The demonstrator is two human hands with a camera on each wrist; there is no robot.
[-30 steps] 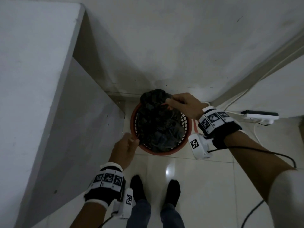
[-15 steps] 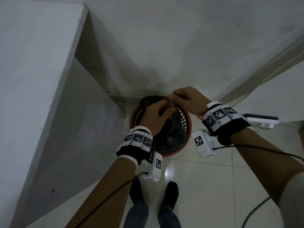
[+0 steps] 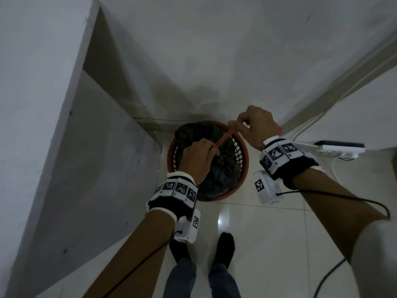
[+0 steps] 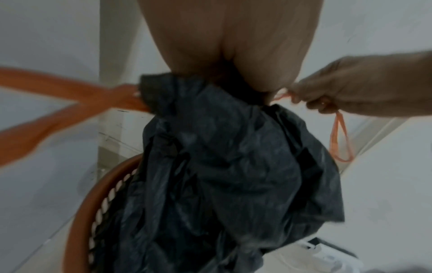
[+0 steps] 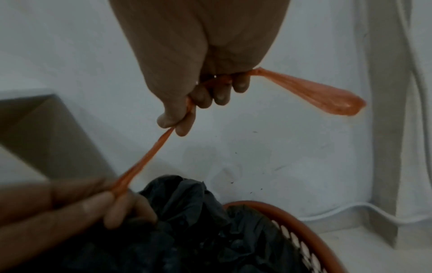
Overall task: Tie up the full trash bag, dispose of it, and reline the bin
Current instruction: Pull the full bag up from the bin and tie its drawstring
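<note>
Right hand [image 3: 256, 127] fingers [image 5: 219, 94] curled round the orange drawstring [image 5: 149, 155], pinched between thumb and forefinger; a loop trails out to the right in the wrist view. Left hand [image 3: 198, 159] fingers [image 5: 117, 206] pinch the same drawstring at the gathered neck of the black trash bag [image 3: 217, 168]. Bag sits inside the orange bin [image 3: 245, 168], centre frame, on the floor [image 3: 268, 233].

Home room corner: glossy tiled floor [image 3: 268, 244], white walls [image 3: 214, 50], power strip [image 3: 339, 148], socked feet [image 3: 224, 248].
</note>
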